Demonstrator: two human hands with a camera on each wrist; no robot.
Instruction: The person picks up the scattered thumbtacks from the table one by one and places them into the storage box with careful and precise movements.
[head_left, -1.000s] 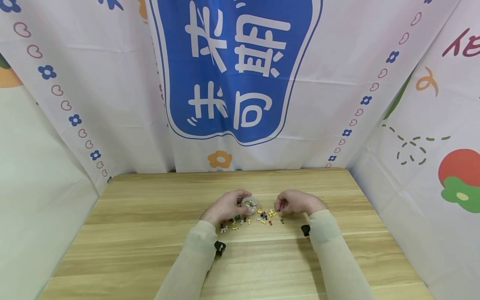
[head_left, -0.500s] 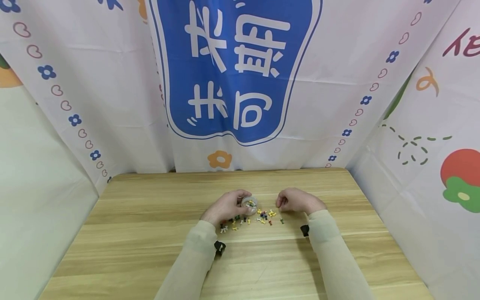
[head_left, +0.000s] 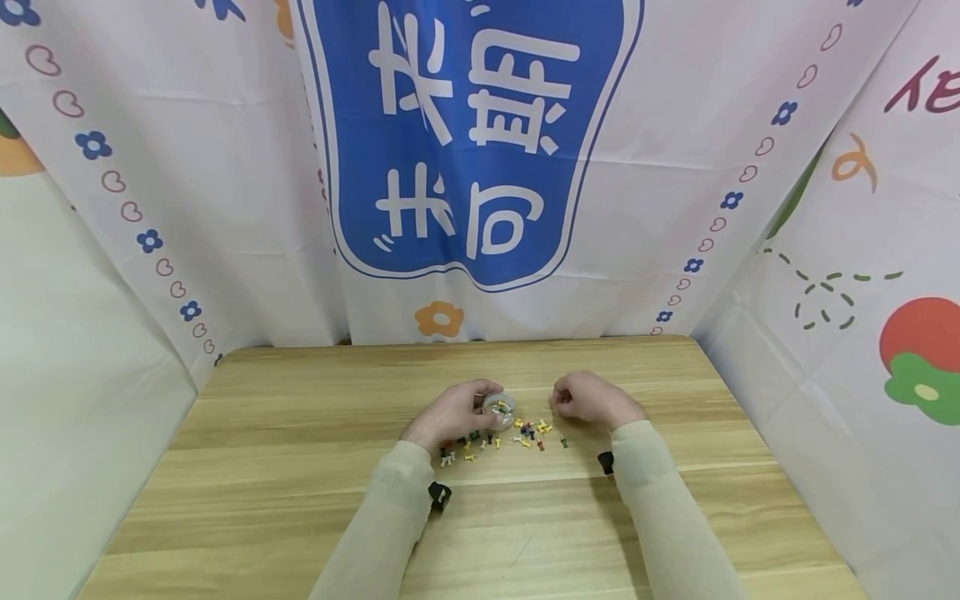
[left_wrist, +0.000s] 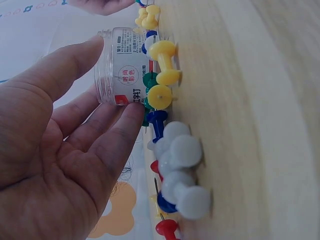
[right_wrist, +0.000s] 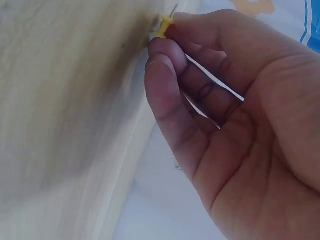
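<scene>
My left hand (head_left: pixel 452 413) grips a small clear plastic jar (head_left: pixel 489 402) from its left side, thumb and fingers around it. Several push pins (head_left: pixel 501 407) lie inside. In the left wrist view the jar bears a printed label (left_wrist: pixel 125 55). To the right, my right hand (head_left: pixel 594 398) is just over the table, apart from the jar. Its thumb and fingertips pinch a yellow push pin (right_wrist: pixel 164 26), whose metal point sticks out past the thumb. That pin is hidden in the head view.
Loose push pins in yellow, white, blue, red and green lie scattered before the jar, some (head_left: pixel 528 430) between the hands and some white pins (head_left: pixel 447 459) by the left wrist. A green pin (head_left: pixel 565 442) lies nearest the right hand. Printed cloth (head_left: pixel 390 312) hangs behind the wooden table (head_left: pixel 300 483).
My right hand has shifted slightly away from me, off the green pin, with its wrist a little farther left. The left hand and the jar have stayed put.
</scene>
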